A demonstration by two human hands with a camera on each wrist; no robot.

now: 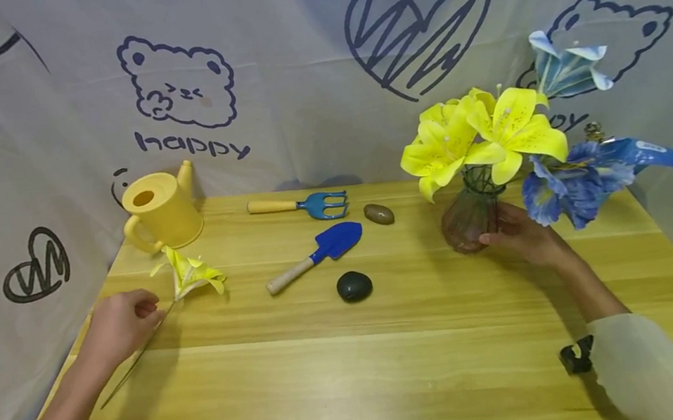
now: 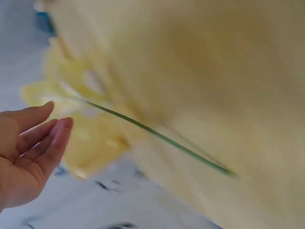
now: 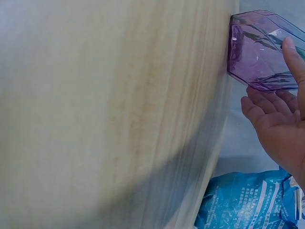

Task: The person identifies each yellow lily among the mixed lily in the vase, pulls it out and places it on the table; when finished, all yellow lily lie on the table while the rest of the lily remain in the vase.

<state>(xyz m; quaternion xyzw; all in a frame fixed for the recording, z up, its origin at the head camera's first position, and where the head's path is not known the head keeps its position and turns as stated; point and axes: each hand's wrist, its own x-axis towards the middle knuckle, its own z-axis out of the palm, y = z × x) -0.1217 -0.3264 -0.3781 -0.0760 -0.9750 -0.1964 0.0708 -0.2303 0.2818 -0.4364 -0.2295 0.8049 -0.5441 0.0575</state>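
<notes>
Beside the stem of a yellow lily (image 1: 188, 275) at the left, my left hand (image 1: 125, 326) has thumb and fingertips apart. In the left wrist view, a gap shows between the thumb and the fingers (image 2: 62, 131), and the green stem (image 2: 157, 136) runs past beyond them. My right hand (image 1: 521, 235) holds a glass vase (image 1: 466, 221), thumb on its near side. The right wrist view shows the purplish faceted vase (image 3: 262, 52) between thumb and fingers, with green stems inside. Yellow lilies (image 1: 486, 133) fill the vase's mouth.
A yellow watering can (image 1: 164, 211) stands at the back left. Mid-table lie a hand fork (image 1: 317, 205), a blue trowel (image 1: 328, 246), a brown stone (image 1: 379, 214) and a black stone (image 1: 354, 286). Blue flowers (image 1: 575, 182) and a blue packet (image 3: 243, 200) are at the right.
</notes>
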